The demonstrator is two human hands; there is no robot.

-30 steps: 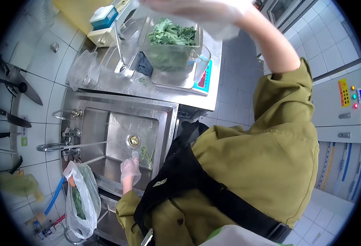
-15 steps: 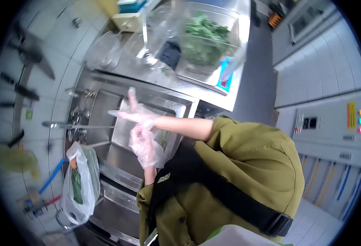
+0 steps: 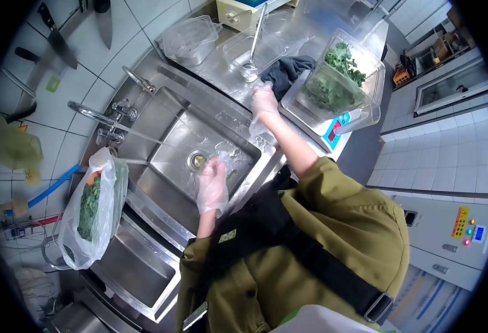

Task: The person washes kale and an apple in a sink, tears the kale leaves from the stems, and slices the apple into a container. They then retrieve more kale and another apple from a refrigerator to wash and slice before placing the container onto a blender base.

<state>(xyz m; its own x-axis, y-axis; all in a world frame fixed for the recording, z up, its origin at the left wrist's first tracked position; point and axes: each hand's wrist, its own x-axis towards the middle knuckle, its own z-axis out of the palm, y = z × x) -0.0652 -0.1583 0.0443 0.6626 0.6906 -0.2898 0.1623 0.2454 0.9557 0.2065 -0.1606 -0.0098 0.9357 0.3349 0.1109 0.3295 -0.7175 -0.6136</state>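
Both of my hands wear clear plastic gloves. My right hand [image 3: 264,102] reaches over the counter beyond the sink, its fingers bunched against the near edge of a dark cloth [image 3: 291,72]. Its fingertips are partly lost against the cloth. My left hand [image 3: 213,186] hovers over the steel sink [image 3: 177,125], near the drain [image 3: 198,161], with fingers loosely apart and nothing seen in them. Water runs from the tap [image 3: 91,112] into the basin, where small green scraps lie.
A clear tub of leafy greens [image 3: 338,77] stands on a scale [image 3: 332,133] beside the cloth. Clear containers [image 3: 188,39] and a ladle [image 3: 250,67] are on the counter. A plastic bag of greens [image 3: 91,211] sits between the sink and wall. Knives [image 3: 61,47] hang on the tiles.
My hands, together over the sink before, have parted. My right hand has moved out to the dark cloth, while my left stays over the basin. The view has turned and shifted.
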